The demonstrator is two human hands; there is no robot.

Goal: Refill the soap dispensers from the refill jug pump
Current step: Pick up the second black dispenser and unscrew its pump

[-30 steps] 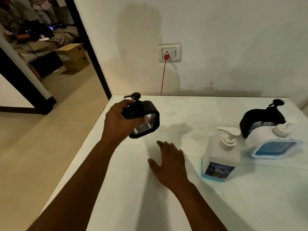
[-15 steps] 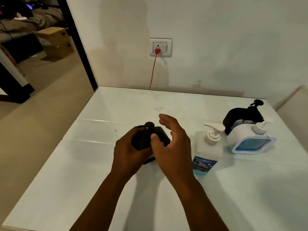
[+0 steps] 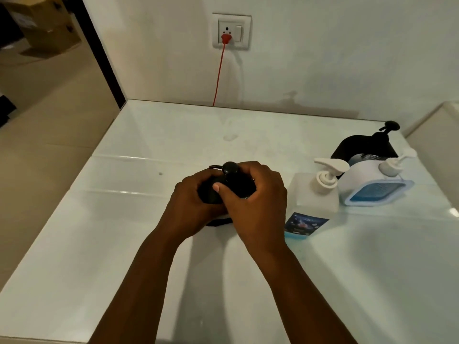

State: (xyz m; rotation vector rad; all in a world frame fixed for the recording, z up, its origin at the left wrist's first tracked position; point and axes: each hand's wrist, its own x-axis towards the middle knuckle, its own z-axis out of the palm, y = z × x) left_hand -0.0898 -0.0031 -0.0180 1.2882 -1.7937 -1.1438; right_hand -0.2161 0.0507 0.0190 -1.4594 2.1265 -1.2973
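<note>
Both hands (image 3: 223, 202) now grip one black dispenser (image 3: 229, 186); three pump bottles (image 3: 320, 192) stand beside it.

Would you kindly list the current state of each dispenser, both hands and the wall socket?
Black pump dispenser: on the white table, gripped by both hands, pump on.
Left hand: wrapped round it.
Right hand: curled round it near the pump.
Clear square pump bottle: upright, untouched.
White and blue dispenser: untouched, pump on.
Second black dispenser: behind it, pump on.
Wall socket: red plug inserted.
</note>
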